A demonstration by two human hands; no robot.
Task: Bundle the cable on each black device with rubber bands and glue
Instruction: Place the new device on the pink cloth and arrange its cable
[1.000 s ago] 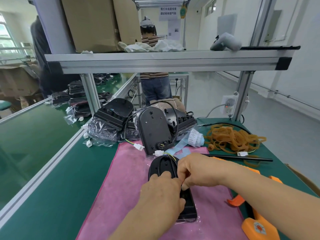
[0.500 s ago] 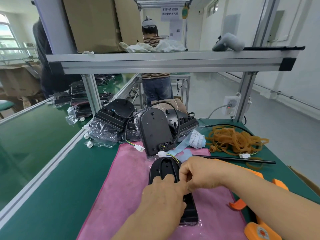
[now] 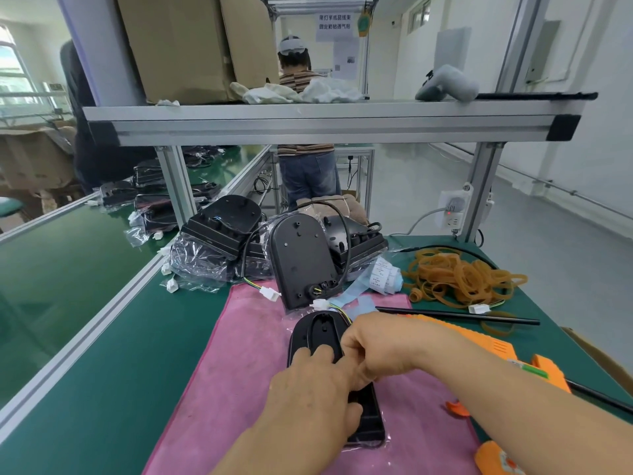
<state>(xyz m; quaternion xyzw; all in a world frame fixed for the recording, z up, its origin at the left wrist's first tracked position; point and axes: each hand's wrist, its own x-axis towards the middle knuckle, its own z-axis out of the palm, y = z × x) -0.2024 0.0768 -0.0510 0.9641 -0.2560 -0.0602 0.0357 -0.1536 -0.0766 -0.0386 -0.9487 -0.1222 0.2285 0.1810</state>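
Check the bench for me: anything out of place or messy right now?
One rubber band lies alone by the black rod, apart from the tangled rubber band pile. A white connector on wires lies at the pile's edge, with no device visibly attached. Otherwise nothing stands out.
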